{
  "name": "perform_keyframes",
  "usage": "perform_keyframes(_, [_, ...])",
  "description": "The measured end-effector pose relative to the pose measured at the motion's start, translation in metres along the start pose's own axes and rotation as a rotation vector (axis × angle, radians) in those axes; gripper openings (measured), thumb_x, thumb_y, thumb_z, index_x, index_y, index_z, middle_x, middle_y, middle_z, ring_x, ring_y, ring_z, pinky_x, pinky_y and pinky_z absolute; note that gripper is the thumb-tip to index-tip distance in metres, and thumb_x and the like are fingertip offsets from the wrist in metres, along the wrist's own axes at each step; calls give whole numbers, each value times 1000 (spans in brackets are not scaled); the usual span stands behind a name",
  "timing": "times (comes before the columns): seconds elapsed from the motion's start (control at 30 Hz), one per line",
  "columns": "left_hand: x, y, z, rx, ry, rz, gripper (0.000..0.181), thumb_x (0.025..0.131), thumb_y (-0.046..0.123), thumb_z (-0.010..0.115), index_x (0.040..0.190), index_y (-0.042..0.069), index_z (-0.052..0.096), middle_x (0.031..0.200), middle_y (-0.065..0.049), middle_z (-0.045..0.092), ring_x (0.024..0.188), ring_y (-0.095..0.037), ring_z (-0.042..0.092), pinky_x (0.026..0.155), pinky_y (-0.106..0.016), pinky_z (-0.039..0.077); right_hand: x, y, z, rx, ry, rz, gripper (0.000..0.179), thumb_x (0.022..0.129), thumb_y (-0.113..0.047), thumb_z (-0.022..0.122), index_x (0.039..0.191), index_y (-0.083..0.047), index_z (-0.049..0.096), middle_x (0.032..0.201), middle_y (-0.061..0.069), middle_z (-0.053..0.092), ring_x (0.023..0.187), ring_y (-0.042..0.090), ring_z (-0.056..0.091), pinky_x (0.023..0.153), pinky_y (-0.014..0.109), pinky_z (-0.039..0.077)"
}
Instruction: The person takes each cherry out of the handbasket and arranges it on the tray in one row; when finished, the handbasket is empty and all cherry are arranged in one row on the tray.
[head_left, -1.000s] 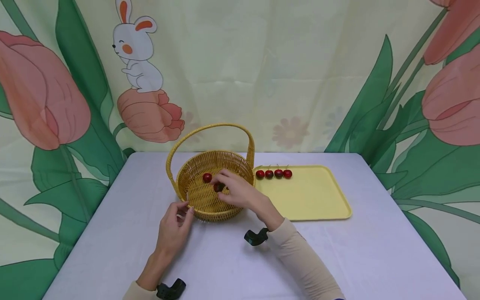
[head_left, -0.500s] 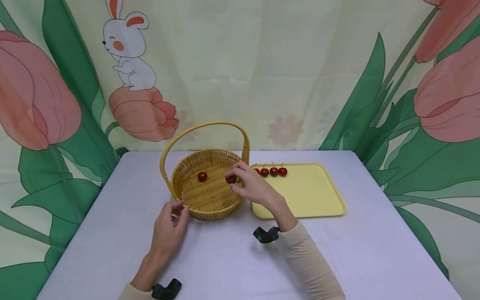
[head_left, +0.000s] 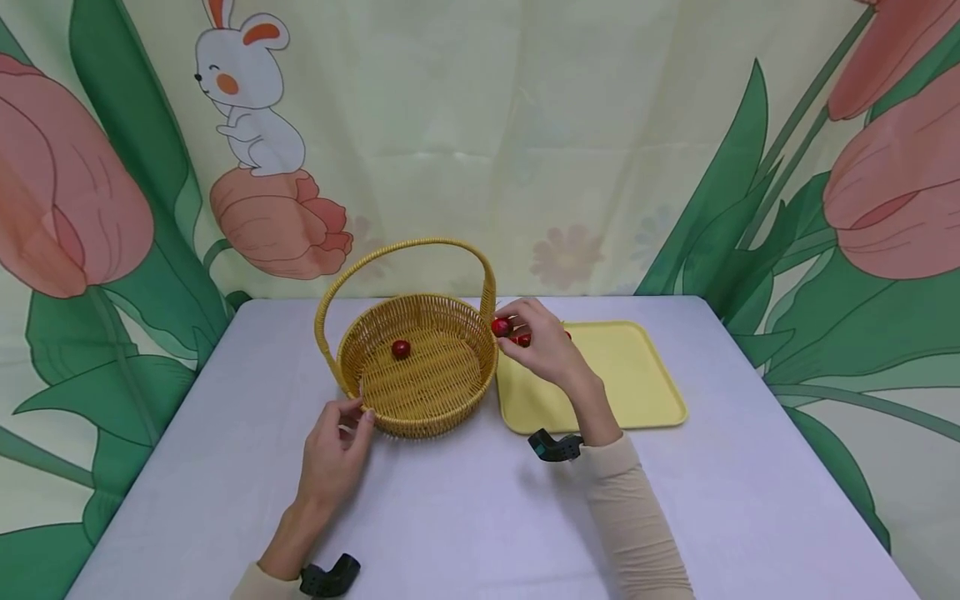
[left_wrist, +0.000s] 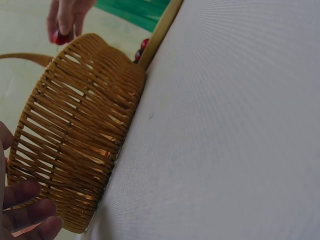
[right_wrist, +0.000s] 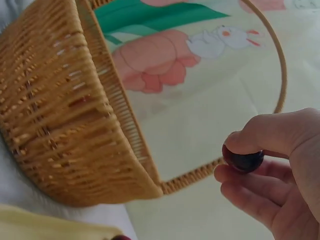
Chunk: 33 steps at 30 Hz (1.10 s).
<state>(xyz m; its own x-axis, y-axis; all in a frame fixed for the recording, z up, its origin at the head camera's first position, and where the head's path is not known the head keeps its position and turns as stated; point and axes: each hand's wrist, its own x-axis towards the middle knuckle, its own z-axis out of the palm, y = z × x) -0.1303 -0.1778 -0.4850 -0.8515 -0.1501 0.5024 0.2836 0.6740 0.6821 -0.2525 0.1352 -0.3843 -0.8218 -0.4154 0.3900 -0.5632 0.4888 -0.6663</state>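
My right hand (head_left: 551,350) pinches a dark red cherry (head_left: 501,327) between thumb and fingers, just outside the right rim of a woven basket (head_left: 427,396). In the right wrist view this cherry (right_wrist: 245,160) is lifted higher than the rim, beside the handle. One other cherry (head_left: 401,349) lies on the basket floor, left of its middle. My left hand (head_left: 335,454) holds the basket's front left rim with thumb and fingers. On the yellow tray (head_left: 607,392) right of the basket, several cherries (head_left: 522,340) line the back left edge, mostly hidden behind my right hand.
The basket's tall arched handle (head_left: 423,242) rises over its opening. A white cloth covers the table (head_left: 450,517), and a printed curtain (head_left: 435,125) hangs behind its far edge. Each wrist carries a black camera mount (head_left: 555,446).
My right hand has lifted the cherry out of the basket and carried it right, across the rim to the tray's back left corner. My left hand stays on the rim.
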Motion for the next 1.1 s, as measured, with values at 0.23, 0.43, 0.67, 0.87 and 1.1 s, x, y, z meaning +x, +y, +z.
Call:
perform_keyframes(0.23, [1,0,0,-9,2,5,26,94,13,67,117,2,61,96,-2,64,83,-8,57,67,-16,50,-2,21,-16,-6,68,69,34,89,-4,70,122,-1,63,119,14,58,102,29,69,85,46,59])
perform_keyframes(0.43, [0,0,0,-12,-2,-1,26,95,13,67,117,2,61,96,-2,64,83,-9,58,67,-13,49,-7,44,-26,-50,151,165,37,90,-6,71,125,-1,63,121,16,58,102,31,68,81,37,58])
perform_keyframes(0.67, [0,1,1,-6,-1,-4,26,95,13,67,117,2,61,96,-3,64,83,-10,57,67,-16,49,-9,73,-30,-34,205,284,40,91,-6,70,129,1,61,126,19,55,108,35,65,89,46,58])
perform_keyframes(0.87, [-1,1,0,5,-10,-18,26,96,15,66,118,2,60,97,-2,64,84,-7,56,67,-15,49,-14,94,-31,-65,213,382,40,92,-8,68,130,1,60,127,21,54,111,37,64,94,48,56])
perform_keyframes(1.1, [0,2,0,9,-7,-14,26,96,15,67,118,3,61,96,-1,64,84,-6,56,68,-15,49,-21,112,-30,-111,210,441,41,94,-6,65,134,3,58,131,24,53,115,39,60,95,49,55])
